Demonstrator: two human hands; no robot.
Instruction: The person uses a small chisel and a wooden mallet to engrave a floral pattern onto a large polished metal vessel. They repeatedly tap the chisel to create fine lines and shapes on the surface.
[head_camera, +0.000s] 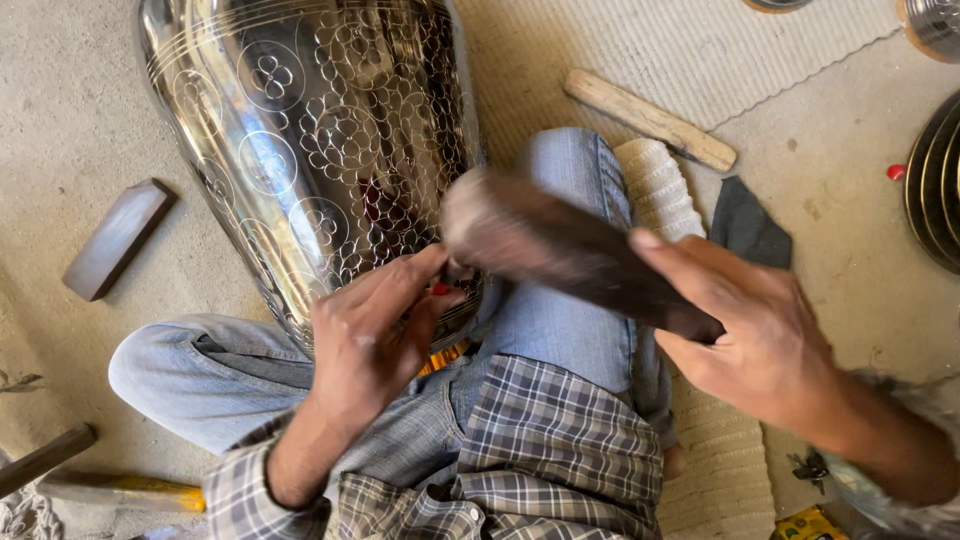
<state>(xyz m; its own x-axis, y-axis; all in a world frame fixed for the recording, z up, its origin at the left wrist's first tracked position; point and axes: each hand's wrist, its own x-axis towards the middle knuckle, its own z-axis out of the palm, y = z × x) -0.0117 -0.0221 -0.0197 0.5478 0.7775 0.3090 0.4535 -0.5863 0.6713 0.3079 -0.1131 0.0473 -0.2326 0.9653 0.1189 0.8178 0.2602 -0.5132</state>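
Observation:
A large shiny metal vessel (310, 130), engraved with circles and flower shapes, lies tilted across my lap. My left hand (375, 330) pinches a small punch tool with a red tip (442, 289) against the vessel's lower rim. A dark wooden mallet (560, 250) is gripped by my right hand (750, 335); its blurred head hangs just above the punch. I sit cross-legged in blue jeans and a checked shirt.
A dark rectangular block (115, 240) lies on the floor at left. A wooden stick (650, 120) rests on a woven mat at upper right, a dark cloth (748, 228) beside it. Stacked metal plates (935, 185) sit at the right edge. Tool handles (120, 490) lie at lower left.

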